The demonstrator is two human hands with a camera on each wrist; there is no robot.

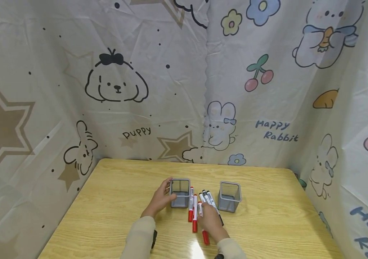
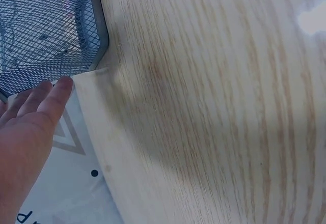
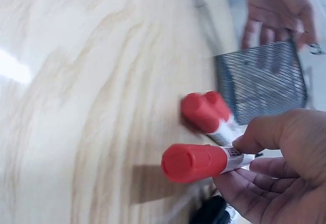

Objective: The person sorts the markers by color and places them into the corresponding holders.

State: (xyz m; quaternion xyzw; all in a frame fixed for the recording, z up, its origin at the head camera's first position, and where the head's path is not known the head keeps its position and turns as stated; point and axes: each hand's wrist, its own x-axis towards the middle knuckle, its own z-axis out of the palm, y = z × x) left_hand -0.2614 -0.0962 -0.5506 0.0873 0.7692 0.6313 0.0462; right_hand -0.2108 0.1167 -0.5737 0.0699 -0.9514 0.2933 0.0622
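My left hand (image 1: 159,199) holds the left grey mesh pen holder (image 1: 180,204) at its left side, thumb at the front and fingers along the side. The left wrist view shows those fingers against the mesh. Between thumb and fingers, my right hand (image 1: 211,220) pinches a red-capped marker (image 3: 193,162), its red end pointing towards me. Two more red markers (image 1: 194,226) lie side by side just right of that holder. Several black markers (image 1: 211,198) lie beyond and right of the right hand, partly hidden by it.
A second mesh pen holder (image 1: 228,206) stands upright right of the black markers. Everything is on a light wooden table (image 1: 268,216). Printed cloth (image 1: 171,90) hangs behind it and along both sides.
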